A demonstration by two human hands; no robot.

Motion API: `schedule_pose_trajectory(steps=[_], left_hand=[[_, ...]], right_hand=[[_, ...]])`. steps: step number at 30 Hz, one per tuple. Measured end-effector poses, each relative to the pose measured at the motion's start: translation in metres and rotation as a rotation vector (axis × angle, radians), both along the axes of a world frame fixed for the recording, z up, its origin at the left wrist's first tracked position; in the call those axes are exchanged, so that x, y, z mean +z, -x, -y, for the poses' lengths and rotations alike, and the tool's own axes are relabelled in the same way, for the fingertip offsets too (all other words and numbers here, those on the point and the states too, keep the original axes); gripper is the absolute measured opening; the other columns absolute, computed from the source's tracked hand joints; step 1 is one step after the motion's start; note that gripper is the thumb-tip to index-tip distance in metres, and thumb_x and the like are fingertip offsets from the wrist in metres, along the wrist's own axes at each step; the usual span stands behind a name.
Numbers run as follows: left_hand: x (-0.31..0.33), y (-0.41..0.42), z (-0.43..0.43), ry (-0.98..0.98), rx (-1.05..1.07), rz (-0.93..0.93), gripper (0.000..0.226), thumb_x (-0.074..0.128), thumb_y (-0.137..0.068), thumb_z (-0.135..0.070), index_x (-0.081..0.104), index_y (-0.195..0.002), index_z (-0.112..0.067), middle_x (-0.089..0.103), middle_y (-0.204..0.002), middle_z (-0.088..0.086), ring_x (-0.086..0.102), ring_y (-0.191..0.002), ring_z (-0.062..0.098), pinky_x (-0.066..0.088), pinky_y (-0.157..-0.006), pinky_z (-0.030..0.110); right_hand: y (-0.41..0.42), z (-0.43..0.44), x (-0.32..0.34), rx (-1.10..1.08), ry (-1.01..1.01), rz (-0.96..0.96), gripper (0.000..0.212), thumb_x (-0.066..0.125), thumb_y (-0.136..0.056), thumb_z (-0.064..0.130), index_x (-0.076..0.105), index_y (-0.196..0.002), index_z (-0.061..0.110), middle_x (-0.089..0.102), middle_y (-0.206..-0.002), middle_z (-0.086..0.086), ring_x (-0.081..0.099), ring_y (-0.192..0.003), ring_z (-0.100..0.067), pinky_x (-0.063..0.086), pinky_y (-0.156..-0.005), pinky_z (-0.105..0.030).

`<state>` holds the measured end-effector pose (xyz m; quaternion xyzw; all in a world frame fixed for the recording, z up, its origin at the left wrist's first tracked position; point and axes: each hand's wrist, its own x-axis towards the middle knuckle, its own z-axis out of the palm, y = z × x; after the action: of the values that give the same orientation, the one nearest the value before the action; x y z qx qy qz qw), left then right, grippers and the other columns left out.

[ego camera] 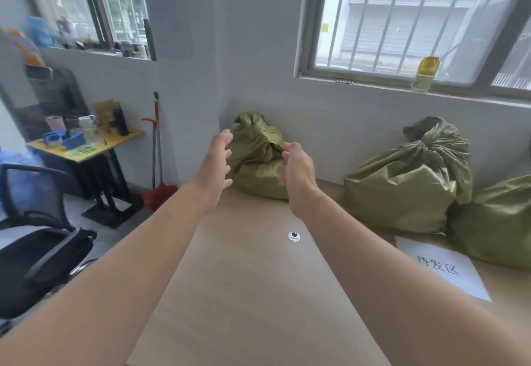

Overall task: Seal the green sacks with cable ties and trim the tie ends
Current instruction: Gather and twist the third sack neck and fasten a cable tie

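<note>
**Both hands reach toward the far green sack**

Two bare arms stretch out over a light wooden table point(247, 293). The left hand point(214, 164) and the right hand point(297, 171) are held up side by side with palms facing each other, fingers spread wide and slightly curled, holding nothing. They frame a green sack point(258, 161) that sits at the far end of the table against the grey wall; whether the fingertips touch the fabric cannot be told, as the hands are a little blurred. Its top is bunched and twisted, and no tie can be made out on it.

To the right, a second green sack point(408, 184) stands by the wall with its neck gathered tight, and a third sack point(494, 222) lies just beside it at the frame's edge. In front of these two lies a white sheet of paper point(442, 268) printed with the characters "待发区".

A round cable hole point(293, 236) is set in the tabletop between the forearms. On the windowsill above the sacks stands a yellow-topped bottle point(425, 74); its label is too blurred to read. Left of the table are a black office chair point(37, 253), a small yellow side table point(86, 147) crowded with cups, and a red broom point(156, 164) leaning on the wall.
</note>
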<state>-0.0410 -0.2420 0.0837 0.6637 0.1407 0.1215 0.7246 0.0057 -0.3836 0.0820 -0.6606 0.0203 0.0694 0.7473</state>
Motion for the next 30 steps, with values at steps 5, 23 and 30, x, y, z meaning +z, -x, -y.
schedule_pose_trajectory(steps=[5, 23, 30], left_hand=[[-0.027, -0.055, -0.034, -0.030, 0.015, -0.061, 0.060, 0.028, -0.106, -0.056, 0.032, -0.161, -0.034, 0.024, -0.170, 0.006, 0.021, -0.156, 0.035, 0.021, -0.125, 0.056], [-0.103, -0.274, -0.170, 0.017, -0.078, -0.196, 0.059, 0.034, -0.104, -0.056, 0.038, -0.158, -0.033, 0.031, -0.167, 0.005, 0.027, -0.154, 0.036, 0.027, -0.121, 0.054], [-0.140, -0.365, -0.235, 0.089, -0.196, -0.238, 0.058, 0.035, -0.104, -0.057, 0.041, -0.157, -0.035, 0.032, -0.167, 0.003, 0.032, -0.151, 0.037, 0.030, -0.120, 0.056]], right_hand=[[-0.058, -0.037, -0.032, -0.002, -0.066, -0.095, 0.039, 0.046, -0.105, 0.031, 0.062, -0.123, 0.000, 0.055, -0.140, -0.024, 0.047, -0.089, -0.021, 0.046, -0.087, -0.039], [-0.248, -0.167, -0.118, -0.095, -0.011, -0.240, 0.039, 0.047, -0.104, 0.029, 0.061, -0.132, 0.005, 0.050, -0.140, -0.025, 0.065, -0.103, -0.032, 0.049, -0.107, -0.049], [-0.312, -0.221, -0.152, -0.206, 0.007, -0.281, 0.020, 0.046, -0.106, 0.036, 0.056, -0.123, 0.031, 0.057, -0.134, 0.006, 0.066, -0.110, -0.020, 0.058, -0.100, -0.047]])
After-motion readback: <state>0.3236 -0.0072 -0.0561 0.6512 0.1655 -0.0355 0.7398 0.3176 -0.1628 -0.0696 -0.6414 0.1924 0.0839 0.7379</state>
